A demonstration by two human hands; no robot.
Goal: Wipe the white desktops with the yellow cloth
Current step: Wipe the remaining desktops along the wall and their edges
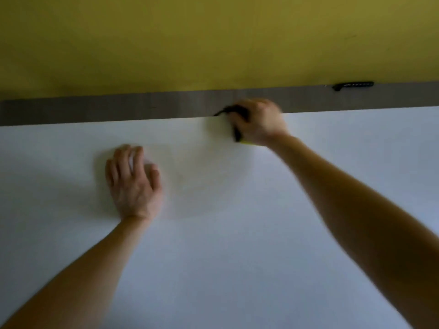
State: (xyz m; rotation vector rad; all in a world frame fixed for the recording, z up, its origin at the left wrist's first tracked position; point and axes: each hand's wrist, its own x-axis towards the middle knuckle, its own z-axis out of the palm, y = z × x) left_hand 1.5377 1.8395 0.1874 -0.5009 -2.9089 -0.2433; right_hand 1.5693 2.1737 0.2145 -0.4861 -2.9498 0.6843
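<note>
The yellow cloth (247,142) shows only as a thin bright bit under the heel of the right hand (260,122), at the far edge of the white desk (237,233). The right hand is curled tight over it. A dark thing (235,115) pokes out by the fingers, but it is too blurry to say what it is. The left hand (135,184) lies flat on the desk with fingers straight and a little spread, holding nothing. It sits nearer the middle, well apart from the right hand.

Behind the far edge runs a grey strip (95,112), and above that is a yellow wall (190,39). A small black thing (354,86) lies on the grey strip, off to the right.

The step now looks like wiping along the far edge. To do it well, press the cloth flat so it rubs right up to the grey strip. Go in long, slow lines, each one a bit over the last, so no part is missed. The left hand can lean on the desk for balance, but it should lift off before the cloth gets there.
</note>
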